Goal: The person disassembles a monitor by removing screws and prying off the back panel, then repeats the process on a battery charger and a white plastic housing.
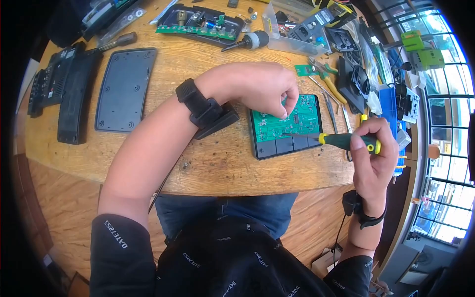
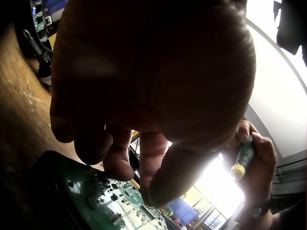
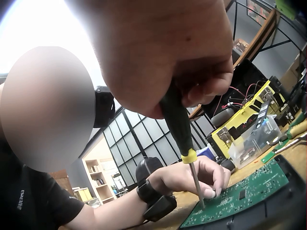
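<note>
My right hand [image 1: 372, 153] grips a screwdriver [image 1: 341, 140] by its dark green handle with yellow ends. Its metal shaft slants down to the green circuit board [image 3: 240, 199], with the tip right at the board's surface. The board lies in a black casing [image 1: 277, 150] on the workbench. Over the board's upper part, my left hand [image 1: 267, 91] has its fingers bent and its thumb and index fingertips close together, low over the components. I cannot tell whether anything small is between those fingertips.
Left of the board lie a dark cover panel [image 1: 123, 91] and a long black device part [image 1: 74, 96]. Behind are another opened casing [image 1: 198, 24], a black-and-grey tool [image 1: 250, 40] and a clear plastic bin [image 1: 282, 32]. Pliers [image 1: 330, 84] and tweezers [image 1: 330, 111] lie to the right.
</note>
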A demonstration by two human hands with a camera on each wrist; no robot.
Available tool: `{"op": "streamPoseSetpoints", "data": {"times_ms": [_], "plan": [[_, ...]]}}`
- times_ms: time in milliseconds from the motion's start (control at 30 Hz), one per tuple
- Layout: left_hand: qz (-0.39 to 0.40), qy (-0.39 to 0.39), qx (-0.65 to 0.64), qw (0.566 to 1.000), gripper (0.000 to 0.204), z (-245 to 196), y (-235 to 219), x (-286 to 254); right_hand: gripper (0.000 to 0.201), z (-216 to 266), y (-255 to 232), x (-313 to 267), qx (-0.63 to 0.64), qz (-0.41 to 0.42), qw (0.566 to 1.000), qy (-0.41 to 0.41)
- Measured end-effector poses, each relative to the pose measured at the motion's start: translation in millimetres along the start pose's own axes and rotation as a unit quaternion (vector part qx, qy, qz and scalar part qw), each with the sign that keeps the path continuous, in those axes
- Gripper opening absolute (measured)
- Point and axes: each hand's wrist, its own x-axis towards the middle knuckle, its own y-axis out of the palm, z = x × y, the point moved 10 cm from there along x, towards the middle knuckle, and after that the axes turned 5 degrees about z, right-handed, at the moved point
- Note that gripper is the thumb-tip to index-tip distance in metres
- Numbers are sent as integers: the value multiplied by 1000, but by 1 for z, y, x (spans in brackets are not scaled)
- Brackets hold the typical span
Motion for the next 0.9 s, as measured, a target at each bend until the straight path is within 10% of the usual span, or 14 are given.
{"op": "streamPoseSetpoints", "data": {"times_ms": [900], "plan": [[19,-22,-14,999,18,1,1,0,13,14,14,3,-51,37,997,-37]]}}
